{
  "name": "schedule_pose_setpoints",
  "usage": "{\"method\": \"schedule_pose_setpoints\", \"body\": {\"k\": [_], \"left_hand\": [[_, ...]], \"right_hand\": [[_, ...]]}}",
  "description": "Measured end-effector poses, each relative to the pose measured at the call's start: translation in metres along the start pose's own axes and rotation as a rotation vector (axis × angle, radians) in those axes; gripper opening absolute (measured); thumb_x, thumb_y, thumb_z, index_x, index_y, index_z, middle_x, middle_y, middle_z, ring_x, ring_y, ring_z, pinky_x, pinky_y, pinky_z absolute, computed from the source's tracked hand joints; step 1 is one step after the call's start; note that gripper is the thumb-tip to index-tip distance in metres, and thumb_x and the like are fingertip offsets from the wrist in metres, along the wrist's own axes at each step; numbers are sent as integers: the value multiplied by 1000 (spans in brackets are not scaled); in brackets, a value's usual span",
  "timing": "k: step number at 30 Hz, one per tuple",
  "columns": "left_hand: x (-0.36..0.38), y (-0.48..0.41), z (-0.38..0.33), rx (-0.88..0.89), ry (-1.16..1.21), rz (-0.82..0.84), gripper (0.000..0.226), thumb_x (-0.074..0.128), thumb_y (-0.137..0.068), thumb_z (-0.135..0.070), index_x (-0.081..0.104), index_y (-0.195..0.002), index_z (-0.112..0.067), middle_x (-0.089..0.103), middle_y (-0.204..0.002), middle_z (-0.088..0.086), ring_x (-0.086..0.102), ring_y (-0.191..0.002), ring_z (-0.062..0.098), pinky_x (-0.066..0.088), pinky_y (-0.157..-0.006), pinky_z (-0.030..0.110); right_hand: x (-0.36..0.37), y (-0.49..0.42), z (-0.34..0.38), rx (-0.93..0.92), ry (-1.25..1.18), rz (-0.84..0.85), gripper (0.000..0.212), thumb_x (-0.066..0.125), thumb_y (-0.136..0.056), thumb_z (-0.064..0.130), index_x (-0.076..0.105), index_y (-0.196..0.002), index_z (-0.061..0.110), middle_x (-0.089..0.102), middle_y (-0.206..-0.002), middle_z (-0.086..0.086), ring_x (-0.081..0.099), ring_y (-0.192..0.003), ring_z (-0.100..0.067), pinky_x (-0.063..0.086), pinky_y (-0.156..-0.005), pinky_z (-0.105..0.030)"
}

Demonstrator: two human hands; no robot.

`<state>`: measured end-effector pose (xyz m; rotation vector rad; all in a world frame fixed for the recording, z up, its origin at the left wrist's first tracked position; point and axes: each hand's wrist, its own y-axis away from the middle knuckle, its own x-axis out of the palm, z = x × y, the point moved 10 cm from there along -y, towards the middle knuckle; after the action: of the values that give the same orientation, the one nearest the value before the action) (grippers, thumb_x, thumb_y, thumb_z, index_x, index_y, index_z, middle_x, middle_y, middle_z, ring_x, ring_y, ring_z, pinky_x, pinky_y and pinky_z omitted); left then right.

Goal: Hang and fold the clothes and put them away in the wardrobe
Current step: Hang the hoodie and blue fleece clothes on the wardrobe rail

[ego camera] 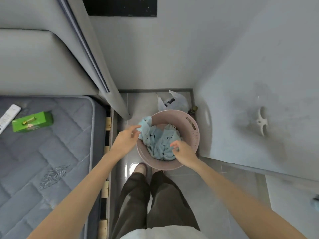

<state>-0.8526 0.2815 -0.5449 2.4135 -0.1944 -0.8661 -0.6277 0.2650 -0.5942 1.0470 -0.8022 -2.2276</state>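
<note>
Standing over a round pink basket on the floor, the person reaches down with both arms to the blue garment that lies crumpled inside it. One corner of the garment hangs over the left rim of the basket, and the rest fills the middle and the near side. The left hand is at this left rim, and its thumb and first finger seem to pinch the hanging corner. The right hand is above the near right rim with the fingers curled down toward the cloth; because of blur I cannot tell if it has hold of something or only touches. The garment looks soft, thin and light, so I judge it will follow the hand easily but will hang limp and may twist when lifted from one point only. It is better to take it at two separated points of one edge, so that it opens flat. On the left, a green box lies on the mattress, and a plastic bag stands behind the far rim of the basket.
</note>
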Motion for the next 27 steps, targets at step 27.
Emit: {"method": "schedule_pose_setpoints", "body": {"k": [27], "left_hand": [[177,-175,226,104,-332,-164,66,42,-99,-20,4,-153,-25,8,-160,1,7,-145,32,20,-115,50]], "right_hand": [[285,-286,-188,117,355,170,56,41,-92,-2,37,-145,17,44,-144,-10,42,-130,-31,41,-104,-43]]}}
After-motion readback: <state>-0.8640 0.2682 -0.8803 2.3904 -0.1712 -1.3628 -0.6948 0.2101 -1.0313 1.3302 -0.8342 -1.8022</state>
